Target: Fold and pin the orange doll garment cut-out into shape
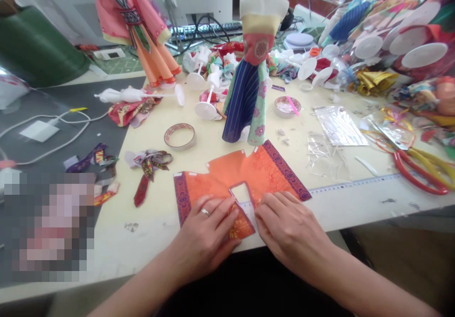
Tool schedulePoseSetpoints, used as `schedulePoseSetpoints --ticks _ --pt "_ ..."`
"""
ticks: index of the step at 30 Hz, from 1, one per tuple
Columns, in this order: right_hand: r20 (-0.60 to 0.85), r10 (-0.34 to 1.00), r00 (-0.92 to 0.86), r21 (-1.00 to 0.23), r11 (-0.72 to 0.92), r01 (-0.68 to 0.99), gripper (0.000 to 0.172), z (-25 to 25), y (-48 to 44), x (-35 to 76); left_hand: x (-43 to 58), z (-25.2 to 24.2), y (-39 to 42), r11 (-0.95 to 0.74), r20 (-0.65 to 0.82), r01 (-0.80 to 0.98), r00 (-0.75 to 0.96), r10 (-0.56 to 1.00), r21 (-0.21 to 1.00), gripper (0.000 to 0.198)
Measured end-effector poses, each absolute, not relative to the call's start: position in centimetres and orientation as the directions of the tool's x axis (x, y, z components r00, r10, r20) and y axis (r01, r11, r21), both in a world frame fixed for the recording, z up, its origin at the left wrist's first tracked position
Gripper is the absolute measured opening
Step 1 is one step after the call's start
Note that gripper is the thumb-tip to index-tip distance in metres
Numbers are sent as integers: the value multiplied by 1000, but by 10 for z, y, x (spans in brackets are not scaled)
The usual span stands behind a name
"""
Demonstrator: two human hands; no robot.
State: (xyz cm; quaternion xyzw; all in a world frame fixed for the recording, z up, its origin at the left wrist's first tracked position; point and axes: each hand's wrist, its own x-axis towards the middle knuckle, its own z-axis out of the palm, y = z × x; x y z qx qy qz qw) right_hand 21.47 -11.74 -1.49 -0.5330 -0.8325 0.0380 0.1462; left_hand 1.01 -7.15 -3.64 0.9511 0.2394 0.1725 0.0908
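An orange patterned garment piece (pixel 245 175) with purple borders and a rectangular neck opening lies flat on the cream table (pixel 159 217). My left hand (pixel 206 236), with a ring on one finger, presses a folded red-orange flap (pixel 241 224) of the piece, holding it between fingers and thumb. My right hand (pixel 287 222) rests on the piece's near edge beside the opening, fingertips gripping it. A metal ruler (pixel 355 184) runs under the piece towards the right, its left part hidden.
A dress form in a striped skirt (pixel 254 94) stands just beyond the piece. Around it are a dressed figure (pixel 137 28), tape rolls (pixel 180 136), plastic sleeves (pixel 337 125), red-and-yellow-handled scissors (pixel 419 172), white stands (pixel 423 54), and fabric scraps (pixel 147 165). A blurred object (pixel 48 227) lies at lower left.
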Motion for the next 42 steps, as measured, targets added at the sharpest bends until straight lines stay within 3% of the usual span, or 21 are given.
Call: schedulePoseSetpoints --ticks 42 --pt "174 883 -435 -194 464 864 18 -21 -122 208 11 -37 -72 -871 257 436 836 485 227 37"
